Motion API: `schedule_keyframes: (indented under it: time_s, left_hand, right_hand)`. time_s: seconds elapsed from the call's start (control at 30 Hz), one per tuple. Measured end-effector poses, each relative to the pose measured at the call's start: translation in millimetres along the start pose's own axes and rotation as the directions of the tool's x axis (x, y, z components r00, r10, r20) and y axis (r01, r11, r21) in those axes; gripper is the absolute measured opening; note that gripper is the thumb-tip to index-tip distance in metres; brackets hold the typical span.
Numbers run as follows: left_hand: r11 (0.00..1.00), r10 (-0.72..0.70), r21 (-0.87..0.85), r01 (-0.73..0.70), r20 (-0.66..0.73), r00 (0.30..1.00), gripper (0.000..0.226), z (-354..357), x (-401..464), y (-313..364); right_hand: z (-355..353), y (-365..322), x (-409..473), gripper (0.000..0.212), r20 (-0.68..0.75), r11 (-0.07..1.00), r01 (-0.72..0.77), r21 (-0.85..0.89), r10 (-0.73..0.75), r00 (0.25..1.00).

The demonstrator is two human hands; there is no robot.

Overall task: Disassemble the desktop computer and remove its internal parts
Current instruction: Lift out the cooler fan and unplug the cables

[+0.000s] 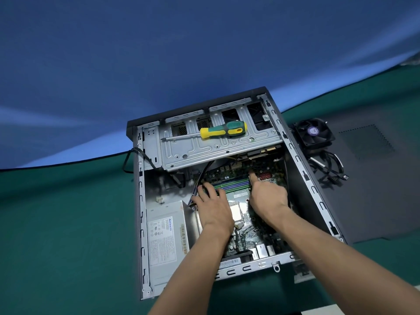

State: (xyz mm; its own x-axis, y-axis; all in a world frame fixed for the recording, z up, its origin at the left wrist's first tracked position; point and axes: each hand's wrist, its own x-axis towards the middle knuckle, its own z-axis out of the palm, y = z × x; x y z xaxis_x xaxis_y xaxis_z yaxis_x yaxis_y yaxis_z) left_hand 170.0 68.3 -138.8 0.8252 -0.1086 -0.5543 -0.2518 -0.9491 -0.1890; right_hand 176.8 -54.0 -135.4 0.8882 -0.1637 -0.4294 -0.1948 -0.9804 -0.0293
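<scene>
Grey steel case: the opened grey steel desktop computer case (295, 160) lay on its side on the dark green table covering (68, 223), its inside facing up.
Writing: the silver power supply box (166, 237) in the near-left corner carried a white label with a blue heading and a barcode strip; the print was too small to read.
Left hand: the left hand (213, 208) reached in palm down, fingers spread and resting on the left end of the green and blue memory slots (234, 184).
Right hand: the right hand (267, 194) pointed its forefinger, pressing at the right end of the slots, the other fingers curled under; it held nothing.
Board: the green motherboard (250, 233) showed a pale square processor (237, 211) between the two wrists.
Screwdriver: a yellow and green handled screwdriver (223, 130) lay across the silver drive cage (204, 151).
Edges: the case walls hemmed both forearms in.
Right side: a black fan (314, 134), black cables (329, 171) and the flat dark side panel (375, 178) lay just beside the case.
</scene>
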Motion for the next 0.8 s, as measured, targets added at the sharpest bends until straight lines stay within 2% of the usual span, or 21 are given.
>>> schedule_keyframes:
  time_s: [0.1,0.2,0.37,0.43,0.53,0.67,0.8]
  left_hand:
    - [0.999,-0.028,0.032,0.028,-0.001,1.000,0.089,-0.7,2.6,6.0]
    - [0.996,-0.083,-0.024,0.083,-0.008,0.997,0.091,-1.8,5.8,10.7]
    - [0.957,-0.217,-0.200,0.210,-0.009,0.976,0.069,-7.4,12.9,20.5]
    - [0.953,-0.232,-0.205,0.223,-0.023,0.972,0.063,-7.6,14.2,22.5]
    - [0.980,-0.192,-0.073,0.186,-0.076,0.978,0.053,-8.0,14.0,21.3]
    - [0.987,-0.005,0.159,0.033,-0.174,0.985,0.034,-21.4,22.5,4.3]
    - [0.983,0.106,0.167,-0.071,-0.209,0.972,0.023,-32.4,35.0,-22.9]
  right_hand:
    - [2.3,3.9,0.9,0.069,-0.047,0.997,0.003,0.073,0.000,0.999]
    - [2.2,7.3,1.2,0.067,-0.054,0.993,0.000,0.114,0.006,0.999]
    - [4.2,10.6,3.7,0.066,-0.039,0.990,0.002,0.141,0.004,0.999]
    - [3.7,12.8,3.7,0.066,-0.032,0.989,-0.002,0.150,0.007,0.999]
    - [3.3,11.9,3.0,0.066,-0.018,0.988,-0.004,0.157,0.007,1.000]
    - [2.0,7.0,2.3,0.064,0.003,0.980,-0.021,0.200,0.021,1.000]
    - [0.7,7.5,-0.2,0.061,0.022,0.954,-0.022,0.300,0.016,1.000]
